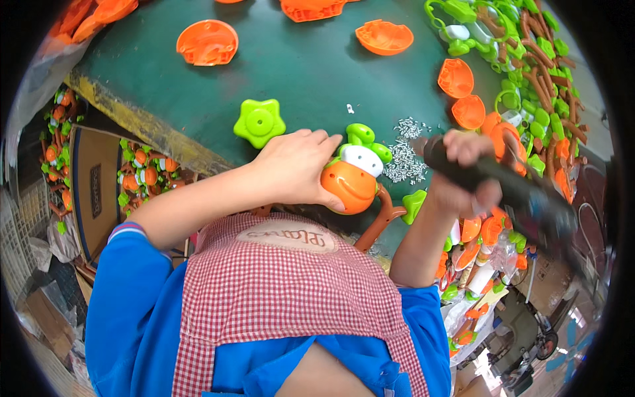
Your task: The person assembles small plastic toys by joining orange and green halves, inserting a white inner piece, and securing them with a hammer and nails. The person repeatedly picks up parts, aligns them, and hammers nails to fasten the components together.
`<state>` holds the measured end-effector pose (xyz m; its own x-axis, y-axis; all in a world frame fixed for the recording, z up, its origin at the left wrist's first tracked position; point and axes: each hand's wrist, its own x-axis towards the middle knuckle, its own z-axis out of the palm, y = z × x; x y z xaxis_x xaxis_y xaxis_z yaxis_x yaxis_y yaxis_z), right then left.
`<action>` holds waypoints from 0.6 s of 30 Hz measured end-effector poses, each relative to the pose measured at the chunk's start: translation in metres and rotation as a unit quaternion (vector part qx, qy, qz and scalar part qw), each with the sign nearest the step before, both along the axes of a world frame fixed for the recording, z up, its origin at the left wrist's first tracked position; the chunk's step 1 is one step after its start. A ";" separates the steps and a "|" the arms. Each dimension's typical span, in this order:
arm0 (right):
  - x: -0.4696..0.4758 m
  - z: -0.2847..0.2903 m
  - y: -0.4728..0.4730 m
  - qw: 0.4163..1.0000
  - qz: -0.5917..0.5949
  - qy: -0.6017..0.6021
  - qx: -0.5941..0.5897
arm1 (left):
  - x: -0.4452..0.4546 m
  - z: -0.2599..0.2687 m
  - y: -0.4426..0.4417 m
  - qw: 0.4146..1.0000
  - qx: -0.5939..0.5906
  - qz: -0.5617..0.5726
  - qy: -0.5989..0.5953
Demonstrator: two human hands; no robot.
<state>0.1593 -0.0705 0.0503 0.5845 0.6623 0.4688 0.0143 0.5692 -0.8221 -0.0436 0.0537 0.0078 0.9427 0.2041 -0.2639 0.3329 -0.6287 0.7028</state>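
Note:
My left hand [302,168] grips a plastic toy head [349,186] with an orange lower face, a white eye piece and green knobs, at the near edge of the green tabletop. A brown branch-shaped plastic part [379,221] reaches from the head towards my apron, with a green piece [413,206] beside it. My right hand [466,173] is closed around a black power screwdriver [501,186], blurred, its tip pointing left over a pile of small metal screws [407,159]. Left of the head lies a green star-shaped plastic part [260,122].
Orange shell halves [208,43] lie along the table's far side and right. A heap of green, brown and white parts [536,74] fills the right edge. Left of the yellow-edged table [129,119], a cardboard box [96,193] stands near several assembled toys [144,173].

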 end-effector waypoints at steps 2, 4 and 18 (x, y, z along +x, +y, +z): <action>0.020 -0.025 -0.002 0.990 -0.127 -0.035 -0.054 | 0.007 -0.002 -0.001 0.994 0.040 0.025 -0.097; 0.023 -0.046 0.001 0.987 -0.150 -0.022 -0.046 | 0.014 -0.004 0.001 0.983 0.040 0.027 -0.176; 0.015 -0.007 -0.036 0.996 -0.077 -0.035 0.032 | 0.119 -0.031 -0.007 0.962 0.047 -0.037 -0.265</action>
